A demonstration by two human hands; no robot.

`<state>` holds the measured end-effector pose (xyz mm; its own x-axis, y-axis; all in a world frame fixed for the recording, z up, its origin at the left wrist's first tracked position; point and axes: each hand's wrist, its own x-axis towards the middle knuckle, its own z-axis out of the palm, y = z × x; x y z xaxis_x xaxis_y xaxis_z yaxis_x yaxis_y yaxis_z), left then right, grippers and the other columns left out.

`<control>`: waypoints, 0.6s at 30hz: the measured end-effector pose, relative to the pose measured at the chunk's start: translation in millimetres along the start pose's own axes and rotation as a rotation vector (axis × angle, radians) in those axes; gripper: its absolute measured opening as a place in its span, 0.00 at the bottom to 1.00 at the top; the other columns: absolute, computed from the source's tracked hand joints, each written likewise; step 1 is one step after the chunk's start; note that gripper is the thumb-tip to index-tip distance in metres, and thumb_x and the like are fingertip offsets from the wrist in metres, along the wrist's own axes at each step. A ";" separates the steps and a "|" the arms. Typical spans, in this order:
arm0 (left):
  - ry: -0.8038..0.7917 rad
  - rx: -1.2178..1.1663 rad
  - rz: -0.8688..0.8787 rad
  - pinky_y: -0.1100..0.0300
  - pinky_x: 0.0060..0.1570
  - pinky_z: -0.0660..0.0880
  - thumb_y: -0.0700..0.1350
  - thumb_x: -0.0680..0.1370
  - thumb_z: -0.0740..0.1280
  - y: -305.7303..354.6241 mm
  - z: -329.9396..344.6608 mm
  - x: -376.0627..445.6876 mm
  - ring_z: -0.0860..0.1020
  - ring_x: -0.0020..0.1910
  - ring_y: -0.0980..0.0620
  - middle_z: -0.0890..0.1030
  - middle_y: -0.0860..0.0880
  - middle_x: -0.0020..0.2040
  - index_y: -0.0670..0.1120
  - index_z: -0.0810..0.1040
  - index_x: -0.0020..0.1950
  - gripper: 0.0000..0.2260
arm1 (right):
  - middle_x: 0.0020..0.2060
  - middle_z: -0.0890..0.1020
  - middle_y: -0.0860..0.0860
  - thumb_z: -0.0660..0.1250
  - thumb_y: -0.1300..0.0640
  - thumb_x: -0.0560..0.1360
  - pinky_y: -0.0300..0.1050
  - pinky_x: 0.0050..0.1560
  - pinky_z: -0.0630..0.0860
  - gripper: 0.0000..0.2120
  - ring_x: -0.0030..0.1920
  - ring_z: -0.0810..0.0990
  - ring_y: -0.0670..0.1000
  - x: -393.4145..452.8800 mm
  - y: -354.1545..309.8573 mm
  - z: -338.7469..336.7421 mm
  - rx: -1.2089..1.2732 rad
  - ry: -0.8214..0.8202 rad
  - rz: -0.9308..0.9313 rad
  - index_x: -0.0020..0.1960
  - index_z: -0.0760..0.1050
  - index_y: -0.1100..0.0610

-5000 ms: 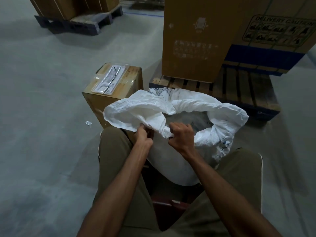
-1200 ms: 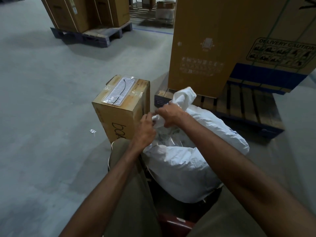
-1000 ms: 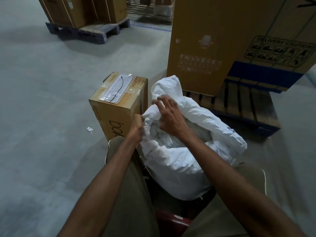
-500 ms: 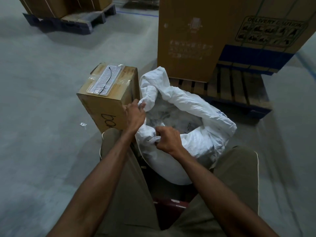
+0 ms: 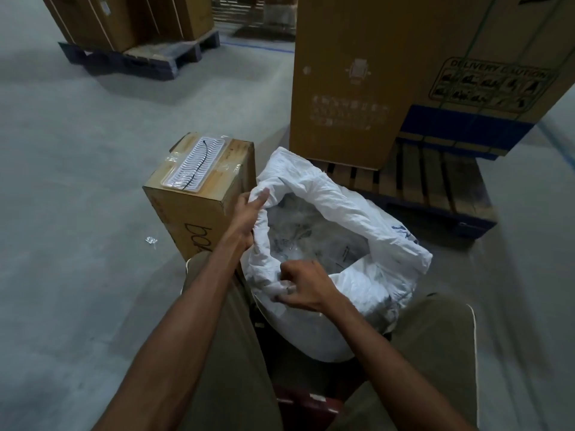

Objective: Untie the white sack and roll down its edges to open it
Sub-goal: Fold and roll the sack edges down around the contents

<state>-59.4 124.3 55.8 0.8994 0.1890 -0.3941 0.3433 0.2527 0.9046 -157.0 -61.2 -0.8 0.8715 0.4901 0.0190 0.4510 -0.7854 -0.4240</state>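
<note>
Fingers of left hand clamp sack rim's left side, right hand fingers curled, pinching near rim.

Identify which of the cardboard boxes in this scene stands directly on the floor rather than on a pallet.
The small cardboard box beside the white sack, with a clear plastic tray on top. The tall box and the far boxes rest on pallets.

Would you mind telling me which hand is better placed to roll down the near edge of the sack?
The right hand: it already pinches the white sack at its near rim. The left hand holds the far-left rim.
</note>
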 end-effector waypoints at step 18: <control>-0.112 0.500 0.076 0.47 0.65 0.77 0.32 0.82 0.59 6.9 -33.8 40.9 0.81 0.61 0.43 0.82 0.42 0.65 0.41 0.80 0.68 0.18 | 0.81 0.57 0.54 0.67 0.58 0.77 0.72 0.74 0.51 0.39 0.80 0.54 0.61 171.6 22.5 -77.4 -0.334 0.114 0.125 0.82 0.53 0.46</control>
<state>-29.3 165.8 40.5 0.9409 0.0795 -0.3292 0.3385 -0.2470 0.9080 17.6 -24.1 63.1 0.9312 0.3519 0.0948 0.3612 -0.9258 -0.1115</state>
